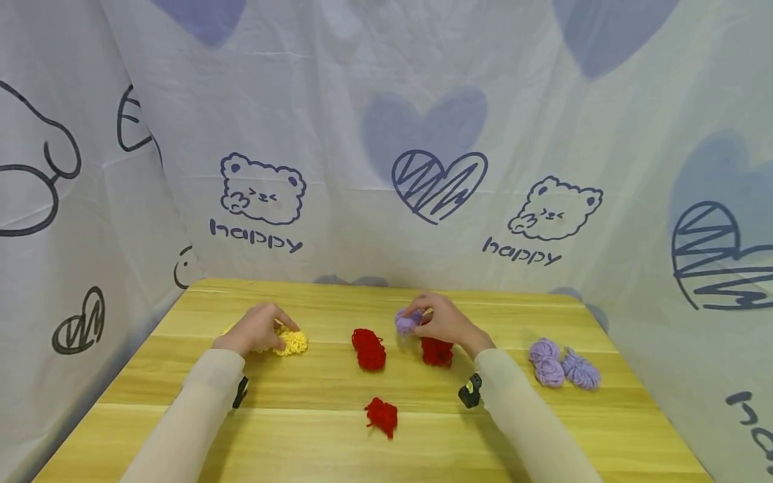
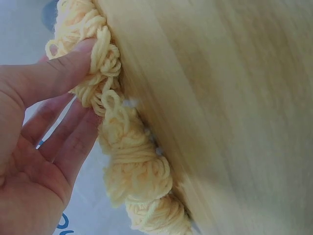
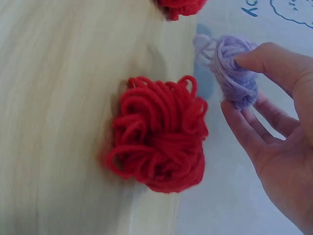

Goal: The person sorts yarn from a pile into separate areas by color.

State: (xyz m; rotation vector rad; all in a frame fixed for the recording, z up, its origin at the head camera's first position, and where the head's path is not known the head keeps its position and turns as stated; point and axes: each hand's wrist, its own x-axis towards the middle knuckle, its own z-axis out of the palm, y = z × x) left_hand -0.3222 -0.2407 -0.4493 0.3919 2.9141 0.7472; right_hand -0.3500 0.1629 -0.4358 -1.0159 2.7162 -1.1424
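Left of centre in the head view, the person's left hand is pinching a yellow yarn bundle, thumb on the near face and fingers behind. In the left wrist view, further yellow bundles are lying in line with it, close together. Just right of centre, the right hand is pinching a lilac bundle between thumb and fingertips, just beyond a red bundle; whether it is clearing the table is hard to tell.

Judging by how the colours are lying, the yellow group is looking nearly complete. Three lilac bundles are sitting together at the right of the frame, while the held one is remaining well apart from them. The red is seeming least settled: the second red bundle at centre and the third red bundle at lower centre are lying separately, neither being touched.
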